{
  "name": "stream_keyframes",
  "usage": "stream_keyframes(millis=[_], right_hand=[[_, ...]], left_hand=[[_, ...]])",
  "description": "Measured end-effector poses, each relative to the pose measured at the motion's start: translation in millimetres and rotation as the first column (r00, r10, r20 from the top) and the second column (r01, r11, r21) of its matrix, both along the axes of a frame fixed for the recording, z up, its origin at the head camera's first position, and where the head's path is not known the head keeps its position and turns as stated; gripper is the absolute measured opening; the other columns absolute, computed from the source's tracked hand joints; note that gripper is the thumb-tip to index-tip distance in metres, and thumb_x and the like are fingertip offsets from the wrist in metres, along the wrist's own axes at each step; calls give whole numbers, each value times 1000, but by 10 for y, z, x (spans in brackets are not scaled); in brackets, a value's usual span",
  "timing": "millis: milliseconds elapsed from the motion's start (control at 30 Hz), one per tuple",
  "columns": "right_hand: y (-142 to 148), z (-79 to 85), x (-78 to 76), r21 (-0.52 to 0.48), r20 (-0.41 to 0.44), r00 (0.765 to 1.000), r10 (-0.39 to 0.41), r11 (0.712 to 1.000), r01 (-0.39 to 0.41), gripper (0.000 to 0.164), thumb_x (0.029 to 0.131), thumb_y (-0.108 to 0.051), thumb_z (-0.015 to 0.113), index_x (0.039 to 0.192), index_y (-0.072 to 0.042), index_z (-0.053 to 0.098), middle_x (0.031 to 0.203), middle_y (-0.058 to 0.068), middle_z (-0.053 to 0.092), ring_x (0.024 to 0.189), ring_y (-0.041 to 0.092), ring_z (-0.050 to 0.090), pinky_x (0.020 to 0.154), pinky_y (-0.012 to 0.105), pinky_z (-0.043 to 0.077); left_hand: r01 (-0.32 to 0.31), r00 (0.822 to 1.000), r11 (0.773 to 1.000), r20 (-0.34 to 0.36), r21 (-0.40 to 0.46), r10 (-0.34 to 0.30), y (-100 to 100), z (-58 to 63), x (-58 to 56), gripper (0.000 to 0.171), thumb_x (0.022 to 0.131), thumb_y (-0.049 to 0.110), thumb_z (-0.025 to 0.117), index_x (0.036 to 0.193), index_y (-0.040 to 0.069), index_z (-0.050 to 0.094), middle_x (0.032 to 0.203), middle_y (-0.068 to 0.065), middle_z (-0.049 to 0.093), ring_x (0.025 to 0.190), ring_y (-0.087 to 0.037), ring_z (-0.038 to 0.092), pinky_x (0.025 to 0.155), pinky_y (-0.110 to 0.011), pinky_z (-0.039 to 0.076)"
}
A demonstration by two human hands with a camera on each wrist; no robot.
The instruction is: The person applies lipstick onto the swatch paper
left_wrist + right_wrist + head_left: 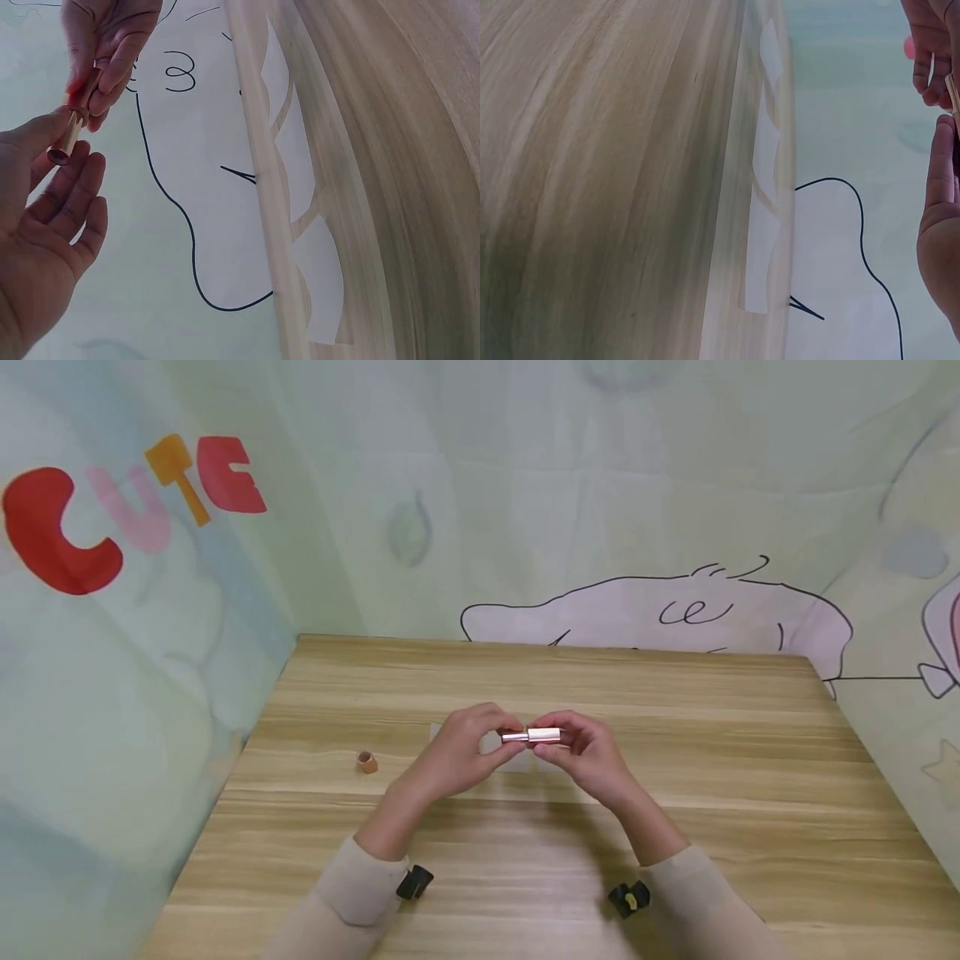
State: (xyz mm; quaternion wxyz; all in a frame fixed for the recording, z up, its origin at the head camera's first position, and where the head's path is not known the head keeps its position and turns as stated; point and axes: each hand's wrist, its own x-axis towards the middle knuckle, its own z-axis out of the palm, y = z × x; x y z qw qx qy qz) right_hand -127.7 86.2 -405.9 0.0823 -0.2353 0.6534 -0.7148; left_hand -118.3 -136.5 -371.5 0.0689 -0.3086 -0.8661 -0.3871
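Between my two hands is a slim, shiny rose-gold lipstick tube [543,735], lying sideways, thinner on the left and thicker on the right. My left hand [465,752] pinches the thin end with thumb and fingertips. The thick part sits in the grip of my right hand [592,756]. Seen from the left wrist, the thin end [59,156] has a dark reddish round face. A small hollow copper-coloured cap [367,762] stands on the table left of my hands. At its right edge, the right wrist view catches only a sliver of the tube.
Under and behind my hands, flat white paper-like shapes [300,169] lie on the wood-grain table [360,685]. A printed cloth wall [510,527] rises at the table's back edge and along its sides. Small black devices [415,882] sit at both sleeve cuffs.
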Motion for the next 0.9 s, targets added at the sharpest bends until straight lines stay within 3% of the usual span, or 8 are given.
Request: stream_keyframes(millis=[500, 900], right_hand=[[-23, 34, 23, 72, 14, 999, -52, 996, 51, 29, 89, 10, 71, 117, 14, 62, 100, -1, 73, 91, 17, 73, 81, 33, 60], [-42, 0, 25, -2, 63, 997, -45, 999, 45, 29, 94, 4, 67, 117, 20, 58, 97, -1, 75, 88, 12, 74, 79, 32, 60]], left_hand=[[-1, 1000, 997, -8, 80, 1, -26, -18, 29, 10, 91, 12, 77, 100, 7, 76, 93, 2, 70, 86, -11, 64, 78, -27, 54], [8, 999, 993, -34, 120, -4, -22, -29, 36, 10, 89, 9, 78, 98, 6, 77, 96, 0, 71, 87, -18, 67, 78, -27, 55]])
